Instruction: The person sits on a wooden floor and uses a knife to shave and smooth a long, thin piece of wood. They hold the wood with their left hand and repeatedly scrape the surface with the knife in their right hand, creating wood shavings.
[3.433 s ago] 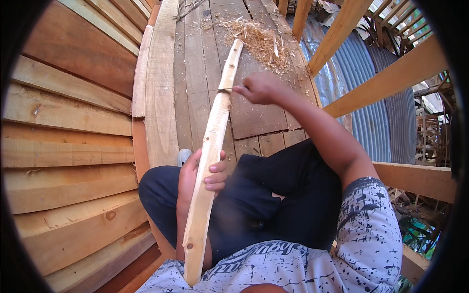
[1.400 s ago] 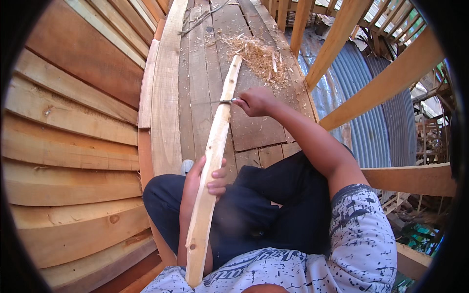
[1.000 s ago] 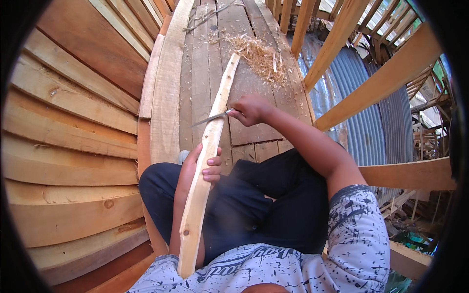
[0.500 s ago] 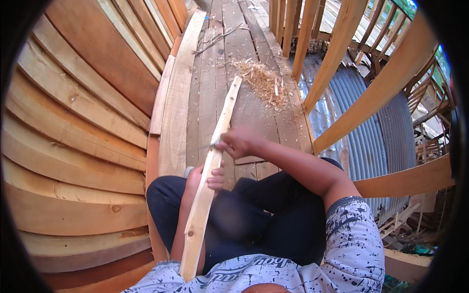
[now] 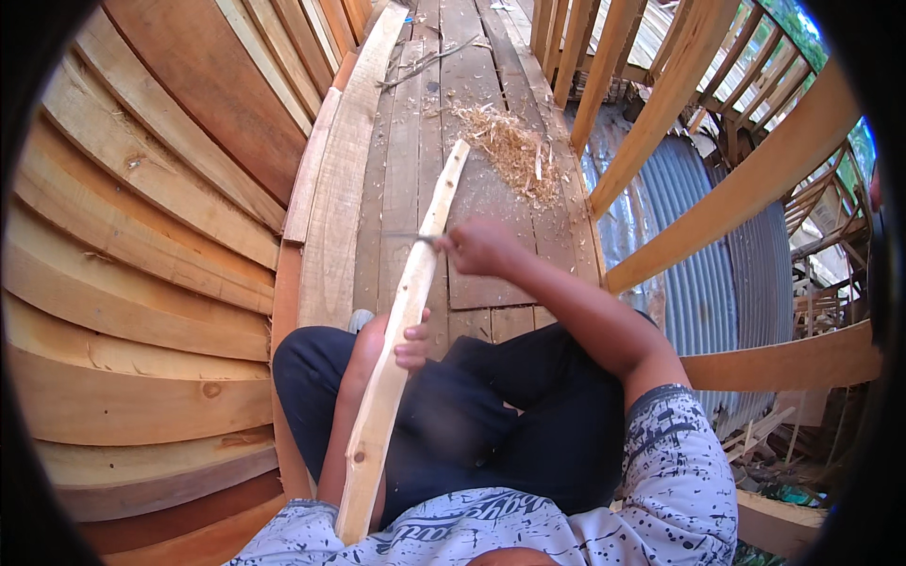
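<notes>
On the plank floor (image 5: 481,283), one wooden slat (image 5: 401,321): left hand (image 5: 412,341) grips it, right hand (image 5: 481,247) clutches one blade (image 5: 408,237).

The long stick (image 5: 401,325) was pale, bare wood, rough and matt. The floor planks (image 5: 477,179) were grey, dry wood. Curly wood shavings (image 5: 514,151) lay far off. The sheet (image 5: 703,274) on the right was ridged, dull metal.

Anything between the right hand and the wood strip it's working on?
Nothing visible. The right hand sits beside the long wood strip, with a thin blade in it lying across the strip. The left hand grips the strip lower down, clear of the blade.
</notes>
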Demonstrator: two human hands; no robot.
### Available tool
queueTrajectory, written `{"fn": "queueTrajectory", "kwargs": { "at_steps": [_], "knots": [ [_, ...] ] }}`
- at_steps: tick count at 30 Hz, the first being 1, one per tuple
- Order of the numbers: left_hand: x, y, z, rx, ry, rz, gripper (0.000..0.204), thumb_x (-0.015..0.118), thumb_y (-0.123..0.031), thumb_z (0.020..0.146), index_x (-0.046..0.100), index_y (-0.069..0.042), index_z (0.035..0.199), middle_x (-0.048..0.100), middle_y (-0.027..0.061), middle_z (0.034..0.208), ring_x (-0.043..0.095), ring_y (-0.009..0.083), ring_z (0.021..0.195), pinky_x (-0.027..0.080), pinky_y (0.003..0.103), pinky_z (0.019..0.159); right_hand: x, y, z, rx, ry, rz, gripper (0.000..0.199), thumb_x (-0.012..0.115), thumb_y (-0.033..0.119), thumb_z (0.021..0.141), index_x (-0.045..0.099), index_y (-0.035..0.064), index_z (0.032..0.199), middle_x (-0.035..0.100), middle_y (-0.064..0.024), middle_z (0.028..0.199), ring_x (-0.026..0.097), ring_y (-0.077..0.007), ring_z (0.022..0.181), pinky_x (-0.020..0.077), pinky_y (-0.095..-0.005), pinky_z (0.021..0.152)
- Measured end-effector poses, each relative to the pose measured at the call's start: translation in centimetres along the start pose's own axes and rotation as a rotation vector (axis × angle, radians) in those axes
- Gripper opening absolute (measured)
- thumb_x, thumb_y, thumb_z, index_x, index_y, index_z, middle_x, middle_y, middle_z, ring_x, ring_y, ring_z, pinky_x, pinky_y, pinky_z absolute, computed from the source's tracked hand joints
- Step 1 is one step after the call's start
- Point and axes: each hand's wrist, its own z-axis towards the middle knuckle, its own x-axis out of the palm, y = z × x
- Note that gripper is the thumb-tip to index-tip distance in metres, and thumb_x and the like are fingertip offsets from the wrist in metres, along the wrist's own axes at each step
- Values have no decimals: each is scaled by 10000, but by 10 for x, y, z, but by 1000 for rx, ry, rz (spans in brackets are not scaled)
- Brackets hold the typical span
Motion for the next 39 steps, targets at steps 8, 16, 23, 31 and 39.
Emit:
{"fn": "queueTrajectory", "kwargs": {
  "at_steps": [8, 16, 23, 31, 39],
  "knots": [
    [17, 13, 1, 50, -147, 108, 359, 387, -293, 1056, 519, 19, 1174, 471, 30, 775, 427, 108, 521, 384, 251, 438, -19, -72, 25, 290, 28, -145, 460, 545, 438, 969, 732, 44, 823, 696, -212, 767, 684, -403, 714, 545, -511, 694],
    [10, 17, -6, 54, -157, 102, 340, 384, -265, 1045, 512, 14, 1191, 462, 31, 774, 420, 113, 523, 385, 259, 445, 0, -72, 25, 195, 2, -71, 501, 512, 413, 996, 705, -6, 800, 685, -257, 799, 675, -434, 772, 530, -525, 738],
    [6, 12, 5, -10, -63, 110, 326, 384, -266, 1041, 505, -2, 1190, 453, 36, 792, 415, 124, 546, 384, 269, 478, 30, -154, 25, 383, -71, 130, 575, 453, 429, 1029, 658, -58, 803, 664, -307, 809, 658, -464, 770, 510, -519, 723],
    [11, 17, 4, 55, -127, 171, 553, 358, -481, 1066, 491, 28, 1237, 441, 39, 787, 390, 102, 527, 369, 254, 457, 30, -142, 24, 370, -73, 96, 569, 421, 420, 1032, 691, -69, 927, 672, -341, 955, 654, -502, 945, 510, -532, 860],
    [11, 23, 0, 89, -182, 331, 588, 376, -550, 1058, 507, 13, 1166, 487, 60, 793, 436, 92, 551, 382, 226, 457, 8, -79, 15, 346, -58, 23, 560, 437, 424, 1027, 701, -54, 902, 676, -329, 935, 657, -496, 907, 517, -538, 851]
  ]
}}
